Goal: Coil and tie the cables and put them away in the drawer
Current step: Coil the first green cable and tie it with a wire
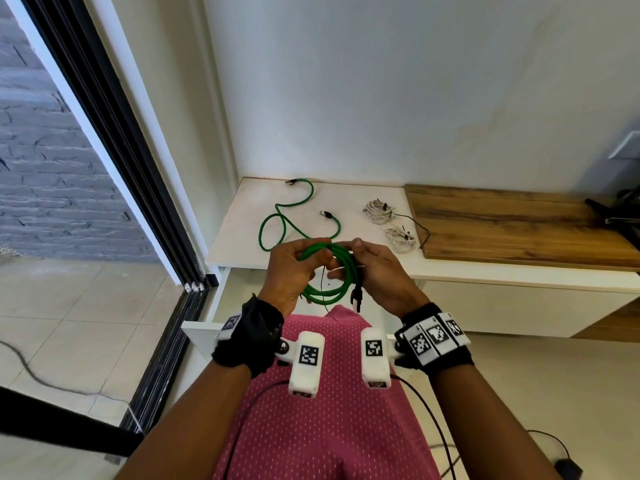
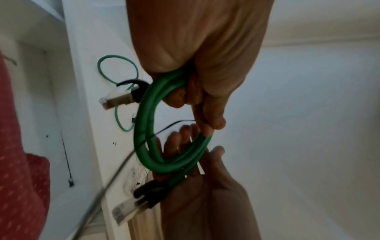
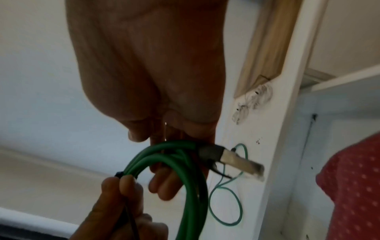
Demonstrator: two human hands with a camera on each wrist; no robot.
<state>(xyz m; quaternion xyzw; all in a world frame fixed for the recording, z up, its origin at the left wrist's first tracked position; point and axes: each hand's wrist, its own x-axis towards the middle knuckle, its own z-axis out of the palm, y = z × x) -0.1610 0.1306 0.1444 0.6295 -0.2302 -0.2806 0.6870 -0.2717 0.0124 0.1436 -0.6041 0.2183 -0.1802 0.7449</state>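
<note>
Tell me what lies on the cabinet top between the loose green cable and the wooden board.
Two tied bundles of white cable lie between the loose green cable and the wooden board, seen in the head view.

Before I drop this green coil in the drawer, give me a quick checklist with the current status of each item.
1. Green coil held by both hands: ok; left hand, right hand.
2. Black tie around the loops: ok, it is on.
3. Tie pulled tight: cannot tell.
4. Plug ends tucked in: not ok, they stick out.
5. Drawer open: ok.
6. All cables coiled: not ok; loose green cable lies on the cabinet top.
</note>
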